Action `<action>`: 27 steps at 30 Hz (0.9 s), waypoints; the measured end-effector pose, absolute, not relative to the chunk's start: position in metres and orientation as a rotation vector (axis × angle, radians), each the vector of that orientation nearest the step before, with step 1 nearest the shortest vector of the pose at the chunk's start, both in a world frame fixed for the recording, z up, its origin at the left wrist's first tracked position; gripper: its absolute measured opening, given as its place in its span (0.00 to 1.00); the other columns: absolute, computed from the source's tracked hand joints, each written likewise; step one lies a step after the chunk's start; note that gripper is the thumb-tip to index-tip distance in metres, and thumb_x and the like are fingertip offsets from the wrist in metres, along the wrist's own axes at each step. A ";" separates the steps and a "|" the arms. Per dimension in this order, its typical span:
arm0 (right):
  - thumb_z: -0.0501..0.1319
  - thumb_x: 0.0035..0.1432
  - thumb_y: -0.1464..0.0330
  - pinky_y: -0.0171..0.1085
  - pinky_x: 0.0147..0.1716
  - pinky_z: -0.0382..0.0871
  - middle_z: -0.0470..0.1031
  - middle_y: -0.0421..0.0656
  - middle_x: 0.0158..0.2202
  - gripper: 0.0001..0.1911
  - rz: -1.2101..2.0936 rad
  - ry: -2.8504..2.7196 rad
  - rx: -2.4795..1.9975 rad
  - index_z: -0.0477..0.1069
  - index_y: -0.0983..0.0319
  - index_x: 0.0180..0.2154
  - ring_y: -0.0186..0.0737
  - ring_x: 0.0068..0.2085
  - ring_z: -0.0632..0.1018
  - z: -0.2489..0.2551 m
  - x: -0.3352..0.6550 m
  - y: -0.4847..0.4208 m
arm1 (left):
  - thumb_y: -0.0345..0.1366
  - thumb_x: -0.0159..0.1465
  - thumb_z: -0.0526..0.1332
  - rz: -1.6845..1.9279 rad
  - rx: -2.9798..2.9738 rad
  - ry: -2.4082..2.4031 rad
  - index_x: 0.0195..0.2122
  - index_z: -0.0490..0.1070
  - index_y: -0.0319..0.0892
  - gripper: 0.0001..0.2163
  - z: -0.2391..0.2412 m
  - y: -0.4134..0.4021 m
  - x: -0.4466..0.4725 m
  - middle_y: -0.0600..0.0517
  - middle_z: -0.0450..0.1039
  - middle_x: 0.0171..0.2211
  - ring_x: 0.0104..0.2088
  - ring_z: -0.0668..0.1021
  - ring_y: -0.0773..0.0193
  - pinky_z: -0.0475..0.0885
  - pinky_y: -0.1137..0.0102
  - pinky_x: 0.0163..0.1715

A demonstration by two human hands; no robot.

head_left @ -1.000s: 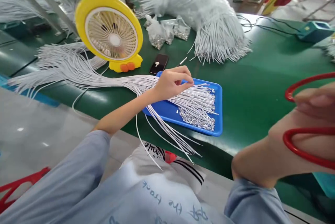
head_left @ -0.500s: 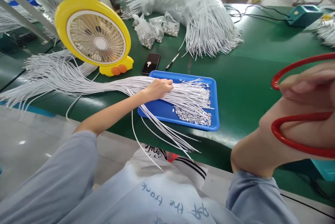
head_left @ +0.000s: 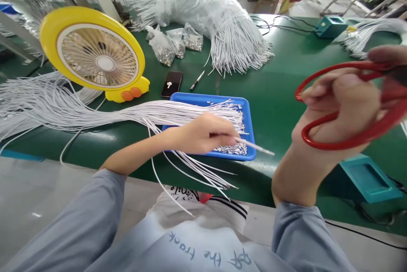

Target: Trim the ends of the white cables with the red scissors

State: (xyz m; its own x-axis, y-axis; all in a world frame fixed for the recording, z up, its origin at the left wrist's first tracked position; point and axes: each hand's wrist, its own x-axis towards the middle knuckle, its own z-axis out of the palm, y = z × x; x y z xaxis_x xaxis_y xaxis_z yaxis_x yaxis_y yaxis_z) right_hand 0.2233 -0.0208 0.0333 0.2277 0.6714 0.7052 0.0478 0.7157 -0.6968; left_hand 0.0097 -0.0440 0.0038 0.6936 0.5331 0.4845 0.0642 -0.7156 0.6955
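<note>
My left hand [head_left: 208, 134] is closed in a pinch on a single white cable [head_left: 254, 144], whose tip points right, past the edge of the blue tray [head_left: 252, 136]. Under and behind that hand lies a thick bundle of white cables [head_left: 152, 110], its ends resting in the tray. Small silvery metal pieces [head_left: 233, 149] are heaped at the tray's right end. My right hand [head_left: 346, 106] is raised at the right, closed around scissors with red looped handles [head_left: 352, 138]; their blades are hidden or out of view.
A yellow fan [head_left: 92, 51] stands at the left. Behind the tray lie a phone [head_left: 171, 84], a pen [head_left: 197, 81], small bags of metal parts [head_left: 165, 49] and a plastic-wrapped cable bundle [head_left: 203, 9]. Teal boxes [head_left: 370, 178] sit on the green table [head_left: 280, 93] at the right.
My left hand has come off the bundle toward me and to the right, and now holds one cable. My right hand with the scissors has moved left, showing more of the handles.
</note>
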 end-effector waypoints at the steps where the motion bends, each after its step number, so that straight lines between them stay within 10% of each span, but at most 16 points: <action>1: 0.59 0.56 0.73 0.34 0.24 0.61 0.68 0.37 0.27 0.13 0.454 -1.267 -0.612 0.71 0.58 0.44 0.31 0.27 0.72 0.034 0.217 -0.020 | 0.31 0.67 0.58 0.910 2.221 0.392 0.32 0.75 0.36 0.09 0.007 -0.048 0.016 0.51 0.71 0.24 0.24 0.69 0.72 0.64 0.75 0.24; 12: 0.71 0.47 0.72 0.33 0.31 0.73 0.80 0.38 0.33 0.18 0.944 -1.430 -0.810 0.73 0.57 0.42 0.35 0.33 0.80 0.019 0.181 -0.028 | 0.34 0.65 0.61 1.345 1.672 0.546 0.33 0.78 0.36 0.08 0.001 -0.022 0.014 0.54 0.66 0.25 0.18 0.72 0.75 0.68 0.79 0.16; 27: 0.70 0.46 0.74 0.33 0.28 0.69 0.76 0.35 0.29 0.17 0.739 -1.369 -0.842 0.72 0.56 0.39 0.31 0.28 0.75 0.018 0.181 -0.024 | 0.31 0.62 0.63 1.466 2.027 0.748 0.31 0.78 0.36 0.06 0.001 -0.014 0.013 0.50 0.72 0.25 0.25 0.69 0.71 0.64 0.75 0.23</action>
State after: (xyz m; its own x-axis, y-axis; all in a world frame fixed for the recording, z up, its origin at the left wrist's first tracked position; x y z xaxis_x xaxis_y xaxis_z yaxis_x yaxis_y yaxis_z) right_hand 0.1812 -0.0244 0.0181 0.0743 0.8504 0.5209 0.0315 0.5200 -0.8536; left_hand 0.0132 -0.0136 0.0012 0.2604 0.6981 0.6670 0.1301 -0.7099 0.6922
